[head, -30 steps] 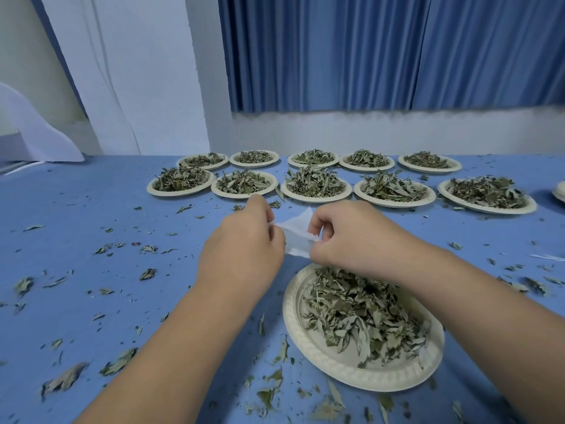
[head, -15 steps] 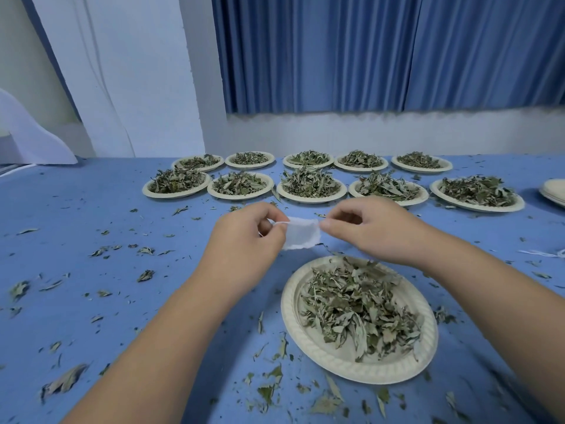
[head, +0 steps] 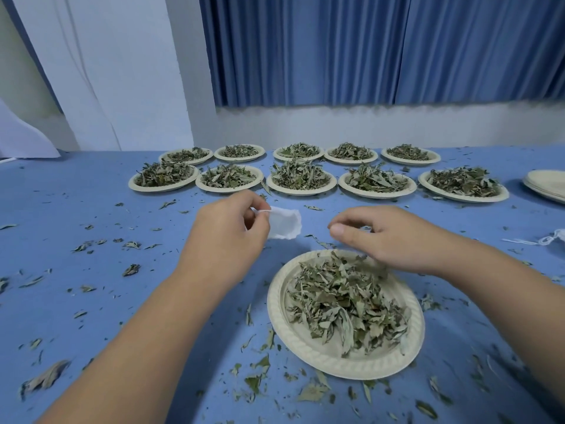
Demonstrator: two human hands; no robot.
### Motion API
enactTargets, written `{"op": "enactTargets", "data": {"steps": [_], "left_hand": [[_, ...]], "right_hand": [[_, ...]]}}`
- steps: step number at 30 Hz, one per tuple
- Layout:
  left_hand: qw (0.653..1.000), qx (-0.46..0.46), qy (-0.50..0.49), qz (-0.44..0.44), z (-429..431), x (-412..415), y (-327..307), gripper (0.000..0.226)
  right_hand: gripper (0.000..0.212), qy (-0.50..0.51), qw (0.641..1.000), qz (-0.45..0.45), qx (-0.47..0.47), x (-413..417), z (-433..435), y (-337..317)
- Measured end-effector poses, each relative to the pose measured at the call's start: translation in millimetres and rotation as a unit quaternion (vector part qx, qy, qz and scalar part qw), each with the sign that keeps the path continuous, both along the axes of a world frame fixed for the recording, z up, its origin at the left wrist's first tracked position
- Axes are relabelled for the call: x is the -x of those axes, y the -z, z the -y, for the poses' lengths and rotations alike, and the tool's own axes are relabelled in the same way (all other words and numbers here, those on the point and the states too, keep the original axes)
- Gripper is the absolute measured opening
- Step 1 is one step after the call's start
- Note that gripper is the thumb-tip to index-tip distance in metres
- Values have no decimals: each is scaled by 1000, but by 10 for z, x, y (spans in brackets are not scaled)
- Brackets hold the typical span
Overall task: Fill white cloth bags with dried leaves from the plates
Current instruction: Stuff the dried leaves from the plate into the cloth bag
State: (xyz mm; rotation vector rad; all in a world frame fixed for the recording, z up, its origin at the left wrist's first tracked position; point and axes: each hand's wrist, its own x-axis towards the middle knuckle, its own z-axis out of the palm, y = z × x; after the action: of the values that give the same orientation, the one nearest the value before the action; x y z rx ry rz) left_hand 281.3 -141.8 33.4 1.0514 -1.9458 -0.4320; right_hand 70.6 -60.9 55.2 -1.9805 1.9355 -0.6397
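Note:
My left hand (head: pixel 227 237) pinches a small white cloth bag (head: pixel 286 223) by its left edge and holds it above the blue table. My right hand (head: pixel 382 234) hovers apart from the bag, over the far rim of the near paper plate (head: pixel 308 347); its fingers are loosely curled and hold nothing. A heap of dried leaves (head: pixel 345 304) lies on that plate.
Two rows of several leaf-filled plates (head: pixel 299 179) stand at the back of the table. A stack of bare plates (head: pixel 547 185) sits at the right edge, with white strings of another bag (head: pixel 547 240) near it. Loose leaf bits are scattered over the blue cloth (head: pixel 91 209).
My right hand has let go of the bag and moved right, over the near plate. The bag now hangs from my left hand alone.

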Motion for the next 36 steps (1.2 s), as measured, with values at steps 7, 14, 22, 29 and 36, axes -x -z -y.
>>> {"op": "enactTargets", "data": {"steps": [7, 14, 22, 29, 36], "left_hand": [[1000, 16, -2, 5, 11, -9, -4, 14], [1000, 14, 8, 16, 7, -1, 1, 22], [999, 16, 13, 24, 12, 9, 16, 19], [999, 8, 8, 32, 2, 13, 10, 19], [999, 11, 18, 38, -12, 18, 14, 14]], "right_hand": [[76, -141, 962, -211, -97, -393, -153, -191], [64, -159, 940, -282, -107, -535, -170, -126], [48, -163, 943, -276, -95, -572, -176, -127], [51, -75, 947, -303, -81, -602, -254, -166], [39, -76, 938, -333, -55, -760, -257, -32]]}}
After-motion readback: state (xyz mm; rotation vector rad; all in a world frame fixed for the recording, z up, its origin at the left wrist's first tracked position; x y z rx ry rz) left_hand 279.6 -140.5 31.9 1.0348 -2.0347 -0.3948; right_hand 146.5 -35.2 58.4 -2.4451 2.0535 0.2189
